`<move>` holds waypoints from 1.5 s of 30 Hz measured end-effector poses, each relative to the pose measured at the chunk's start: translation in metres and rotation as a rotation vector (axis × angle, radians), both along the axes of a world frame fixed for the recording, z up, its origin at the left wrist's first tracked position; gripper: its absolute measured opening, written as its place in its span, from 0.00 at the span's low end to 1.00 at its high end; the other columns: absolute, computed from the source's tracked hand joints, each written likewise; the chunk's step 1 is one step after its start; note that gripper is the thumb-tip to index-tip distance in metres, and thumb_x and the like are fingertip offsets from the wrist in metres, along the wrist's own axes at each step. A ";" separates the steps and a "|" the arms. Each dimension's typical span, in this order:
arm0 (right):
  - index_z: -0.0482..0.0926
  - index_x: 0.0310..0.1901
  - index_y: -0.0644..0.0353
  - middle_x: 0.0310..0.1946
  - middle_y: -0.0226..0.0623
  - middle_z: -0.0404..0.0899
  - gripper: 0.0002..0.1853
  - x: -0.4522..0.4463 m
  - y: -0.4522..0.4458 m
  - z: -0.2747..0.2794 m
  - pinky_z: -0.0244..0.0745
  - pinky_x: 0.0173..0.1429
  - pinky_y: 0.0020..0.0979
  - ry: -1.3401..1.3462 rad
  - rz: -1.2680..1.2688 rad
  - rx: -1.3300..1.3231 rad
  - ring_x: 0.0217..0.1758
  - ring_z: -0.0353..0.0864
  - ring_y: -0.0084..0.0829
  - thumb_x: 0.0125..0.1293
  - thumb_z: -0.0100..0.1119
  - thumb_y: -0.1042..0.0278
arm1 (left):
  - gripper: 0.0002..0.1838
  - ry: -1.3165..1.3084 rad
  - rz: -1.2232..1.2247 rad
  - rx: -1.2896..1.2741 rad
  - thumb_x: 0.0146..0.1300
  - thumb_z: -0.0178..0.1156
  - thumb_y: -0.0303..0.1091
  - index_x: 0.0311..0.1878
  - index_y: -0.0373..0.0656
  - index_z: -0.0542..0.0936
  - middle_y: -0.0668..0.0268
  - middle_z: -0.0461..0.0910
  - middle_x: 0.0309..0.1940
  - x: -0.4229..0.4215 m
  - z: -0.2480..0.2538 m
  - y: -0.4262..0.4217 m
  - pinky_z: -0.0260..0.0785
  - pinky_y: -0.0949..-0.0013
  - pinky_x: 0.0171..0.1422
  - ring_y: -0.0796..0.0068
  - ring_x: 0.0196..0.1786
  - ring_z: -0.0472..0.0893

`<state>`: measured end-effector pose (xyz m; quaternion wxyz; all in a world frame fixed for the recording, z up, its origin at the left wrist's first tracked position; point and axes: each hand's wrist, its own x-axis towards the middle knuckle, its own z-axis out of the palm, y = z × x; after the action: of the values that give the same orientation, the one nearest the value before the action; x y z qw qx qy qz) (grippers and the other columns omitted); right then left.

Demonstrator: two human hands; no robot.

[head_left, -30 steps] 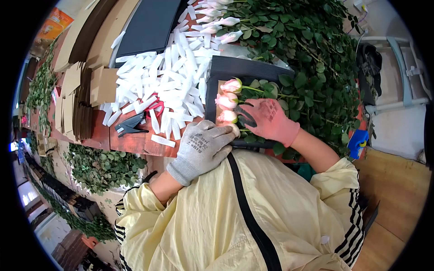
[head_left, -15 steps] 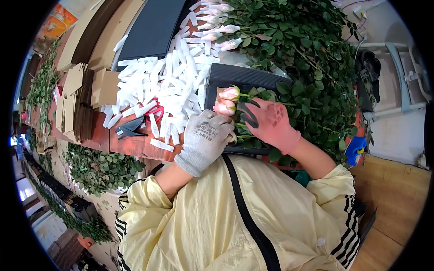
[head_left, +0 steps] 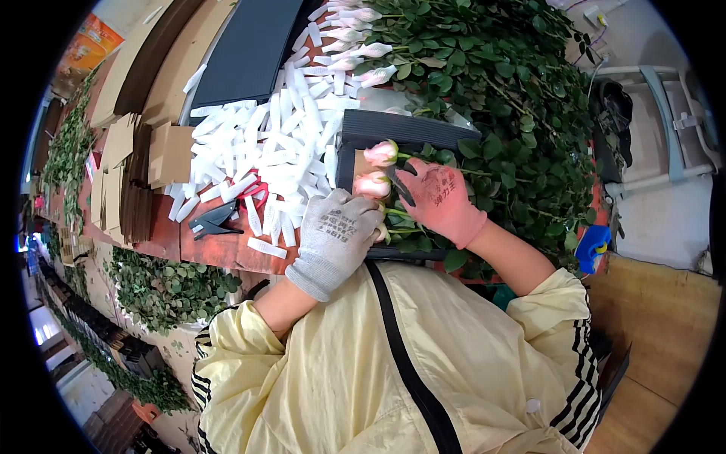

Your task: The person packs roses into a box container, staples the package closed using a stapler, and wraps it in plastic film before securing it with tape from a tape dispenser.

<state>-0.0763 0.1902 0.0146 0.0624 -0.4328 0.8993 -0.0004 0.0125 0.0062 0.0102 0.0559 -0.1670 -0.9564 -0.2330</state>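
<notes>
Two pink roses point(head_left: 373, 185) lie one above the other over a black ridged box point(head_left: 408, 129), their stems running right. My right hand point(head_left: 440, 198), in a pink glove with dark fingertips, has its fingers closed at the stem just behind these blooms. My left hand point(head_left: 338, 236), in a grey printed glove, is curled beside the lower bloom. A paler rose point(head_left: 382, 229) shows at its fingers, partly covered by them. The left fingertips are mostly hidden.
White mesh sleeves point(head_left: 280, 136) are heaped left of the box, with a black-handled tool point(head_left: 215, 221) beside them. Sleeved roses point(head_left: 370, 51) lie at the back. Leafy stems point(head_left: 499, 98) cover the right. Cardboard pieces point(head_left: 121, 174) stand left; a blue tape dispenser point(head_left: 592, 248) is at right.
My right hand has shifted slightly left and down, its fingers drawn closer together by the stems. The two pink blooms sit a little farther apart. My left hand stays near the blooms.
</notes>
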 end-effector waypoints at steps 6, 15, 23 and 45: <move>0.77 0.47 0.53 0.47 0.39 0.74 0.17 0.004 0.008 -0.011 0.73 0.43 0.34 0.073 0.081 -0.162 0.42 0.79 0.35 0.54 0.58 0.62 | 0.19 -0.031 0.004 -0.075 0.46 0.64 0.38 0.45 0.50 0.79 0.72 0.76 0.47 -0.006 0.010 0.005 0.67 0.64 0.48 0.70 0.49 0.74; 0.76 0.49 0.53 0.48 0.35 0.75 0.20 -0.008 0.002 0.006 0.73 0.48 0.35 0.341 -0.131 -0.324 0.43 0.79 0.35 0.54 0.60 0.58 | 0.27 -0.011 -0.086 -0.172 0.47 0.64 0.45 0.52 0.43 0.77 0.66 0.73 0.56 -0.011 0.014 -0.002 0.61 0.60 0.61 0.66 0.60 0.69; 0.75 0.52 0.52 0.49 0.36 0.76 0.21 -0.018 -0.009 0.006 0.72 0.49 0.35 0.053 -0.128 0.026 0.48 0.78 0.35 0.58 0.56 0.55 | 0.27 -0.041 -0.073 -0.155 0.46 0.66 0.44 0.52 0.46 0.77 0.67 0.72 0.57 -0.011 0.012 -0.001 0.61 0.57 0.60 0.66 0.60 0.68; 0.78 0.43 0.53 0.42 0.39 0.79 0.13 -0.254 -0.039 0.052 0.72 0.52 0.38 0.224 -0.268 -0.345 0.48 0.78 0.40 0.57 0.52 0.64 | 0.38 -0.148 -0.206 -0.244 0.49 0.64 0.53 0.61 0.40 0.70 0.56 0.63 0.66 -0.032 0.022 -0.009 0.50 0.54 0.70 0.57 0.68 0.60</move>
<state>-0.3301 0.1516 0.0667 -0.1130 -0.3112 0.9367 -0.1143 -0.0198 -0.0030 0.0322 -0.0597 -0.2523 -0.9568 -0.1313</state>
